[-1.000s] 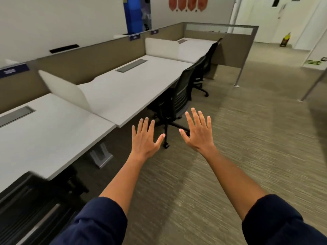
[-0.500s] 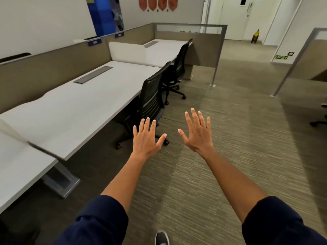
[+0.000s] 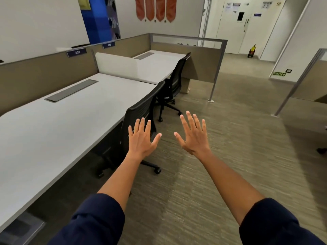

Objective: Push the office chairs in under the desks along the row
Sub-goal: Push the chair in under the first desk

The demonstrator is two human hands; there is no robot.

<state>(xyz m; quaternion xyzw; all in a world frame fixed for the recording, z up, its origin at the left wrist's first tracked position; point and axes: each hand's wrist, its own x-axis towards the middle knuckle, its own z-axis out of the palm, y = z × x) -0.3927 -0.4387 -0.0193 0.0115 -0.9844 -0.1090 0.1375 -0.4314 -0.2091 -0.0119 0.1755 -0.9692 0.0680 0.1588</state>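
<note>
A long white desk top (image 3: 58,131) runs along the left, its front edge slanting toward the far partition. The near black mesh-backed office chair (image 3: 141,110) stands at that edge, seat partly under, castors out on the carpet. A second black office chair (image 3: 177,75) sits at the farther desk. To the right lies open striped grey-brown carpet (image 3: 238,156). The left hand (image 3: 142,138), fingers spread wide and empty, overlaps the near chair's backrest; contact is unclear. The right hand (image 3: 194,137), also splayed and empty, hovers over carpet. Both arms reach forward, palms down.
</note>
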